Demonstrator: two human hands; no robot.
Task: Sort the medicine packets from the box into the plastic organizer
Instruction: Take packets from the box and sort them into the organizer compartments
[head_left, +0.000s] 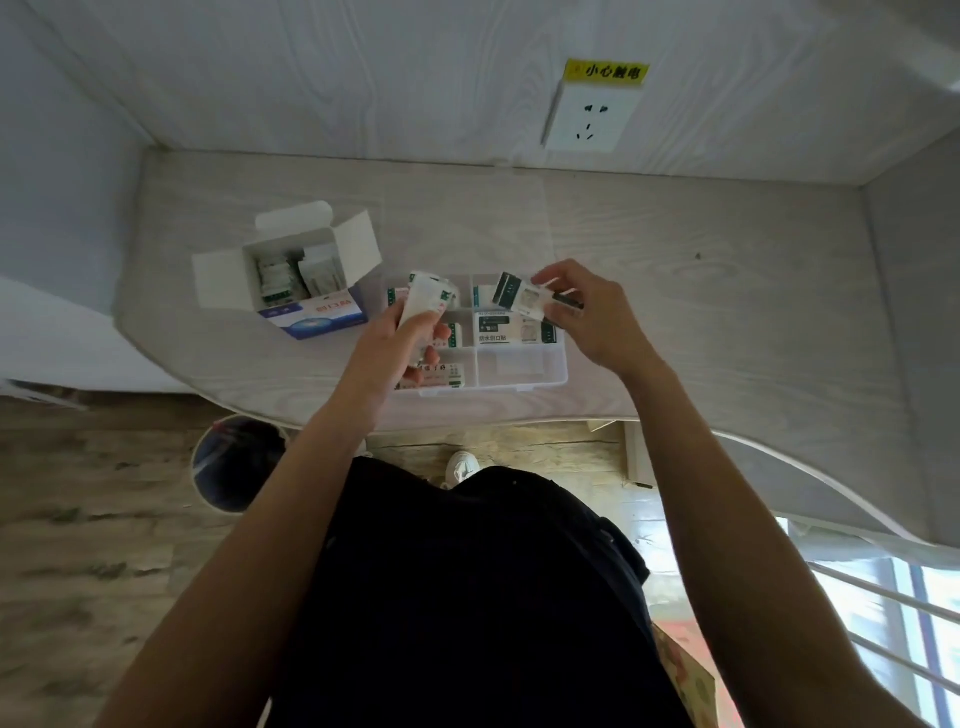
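Item: medicine packets, sorting in progress. Your right hand (587, 317) pinches one packet (522, 299) above the plastic organizer's (524, 382) far right compartment; your left hand (400, 348) grips a small stack (423, 301) over its left side. The box (291, 270), open beside it, holds more. Match the printed face to its cell, lower flat, then let go.
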